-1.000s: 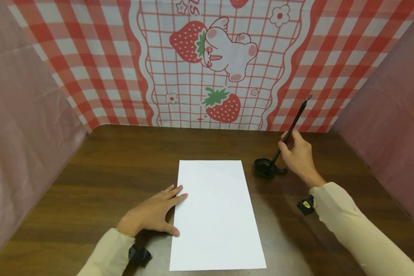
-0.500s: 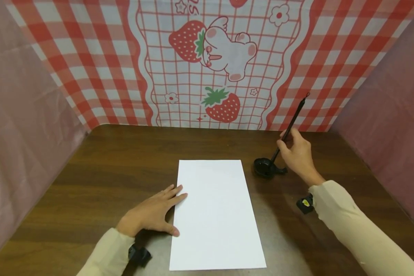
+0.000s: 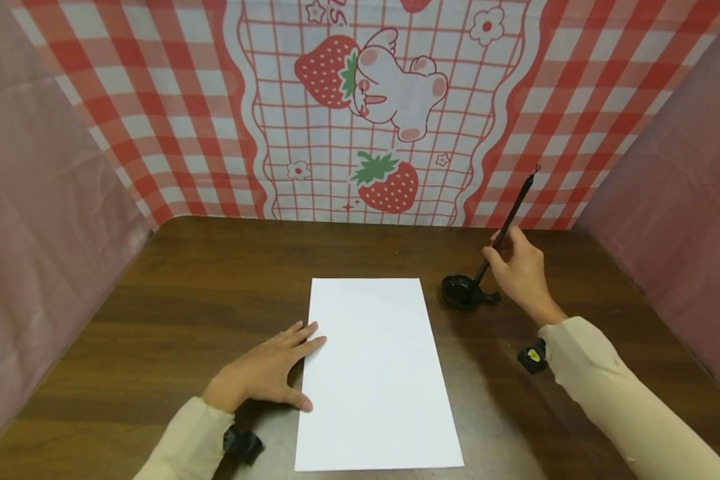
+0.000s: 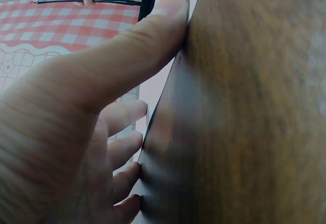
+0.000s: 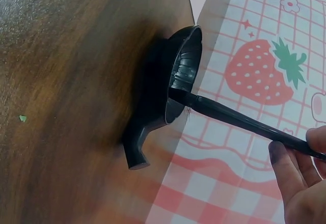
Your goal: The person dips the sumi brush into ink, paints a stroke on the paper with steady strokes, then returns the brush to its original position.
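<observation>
right grip [image 3: 519, 267] is pinching the brush [image 3: 516, 205] mid-shaft, lower end sitting inside a black dish [image 5: 158, 81]; brush is probably handling light, stiff, best held there; left grip [image 3: 264, 370] is resting, fingers spread, on paper [image 3: 375, 380].

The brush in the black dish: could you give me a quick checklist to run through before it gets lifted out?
1. Brush held in the right hand: ok, gripped along the handle.
2. Lower end of the brush inside the dish: ok.
3. Bristles loaded with enough ink: cannot tell, the tip and dish are both dark.
4. Paper unmarked: ok, no strokes show.
5. Left hand on the paper: ok, thumb and fingertips at its left edge.
</observation>
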Action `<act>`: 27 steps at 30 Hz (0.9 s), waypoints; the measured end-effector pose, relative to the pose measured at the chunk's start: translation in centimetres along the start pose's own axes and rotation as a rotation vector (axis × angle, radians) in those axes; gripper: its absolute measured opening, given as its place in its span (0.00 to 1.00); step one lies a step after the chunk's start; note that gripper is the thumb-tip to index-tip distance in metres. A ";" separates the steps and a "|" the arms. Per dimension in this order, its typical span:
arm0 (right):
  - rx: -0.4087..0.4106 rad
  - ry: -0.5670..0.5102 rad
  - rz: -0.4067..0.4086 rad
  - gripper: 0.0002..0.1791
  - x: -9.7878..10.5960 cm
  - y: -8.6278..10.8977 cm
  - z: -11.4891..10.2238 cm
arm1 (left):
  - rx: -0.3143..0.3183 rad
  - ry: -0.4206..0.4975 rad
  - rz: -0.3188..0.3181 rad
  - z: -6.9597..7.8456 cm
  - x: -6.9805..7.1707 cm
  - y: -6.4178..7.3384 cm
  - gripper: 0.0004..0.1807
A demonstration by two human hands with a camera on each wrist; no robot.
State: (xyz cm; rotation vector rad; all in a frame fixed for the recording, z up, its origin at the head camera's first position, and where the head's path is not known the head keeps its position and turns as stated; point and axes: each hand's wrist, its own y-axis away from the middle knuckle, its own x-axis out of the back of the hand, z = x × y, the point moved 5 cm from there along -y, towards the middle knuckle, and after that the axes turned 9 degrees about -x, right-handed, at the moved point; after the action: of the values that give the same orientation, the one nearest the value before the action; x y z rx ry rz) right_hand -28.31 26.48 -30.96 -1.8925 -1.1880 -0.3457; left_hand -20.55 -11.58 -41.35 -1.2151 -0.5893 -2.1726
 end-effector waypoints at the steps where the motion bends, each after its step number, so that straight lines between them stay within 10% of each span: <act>1: 0.000 -0.001 0.002 0.09 0.1 0.0 0.0 | 0.000 0.000 -0.001 0.0 0.0 0.0 0.57; 27: 0.036 0.008 0.030 0.08 0.9 -0.2 -0.2 | 0.006 -0.005 0.000 0.0 0.0 0.0 0.57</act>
State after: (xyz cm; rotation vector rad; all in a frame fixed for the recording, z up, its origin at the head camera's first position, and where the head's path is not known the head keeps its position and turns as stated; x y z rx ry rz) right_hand -27.95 26.87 -30.16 -1.8745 -1.1514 -0.3137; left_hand -20.59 -11.57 -41.41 -1.2174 -0.5971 -2.1675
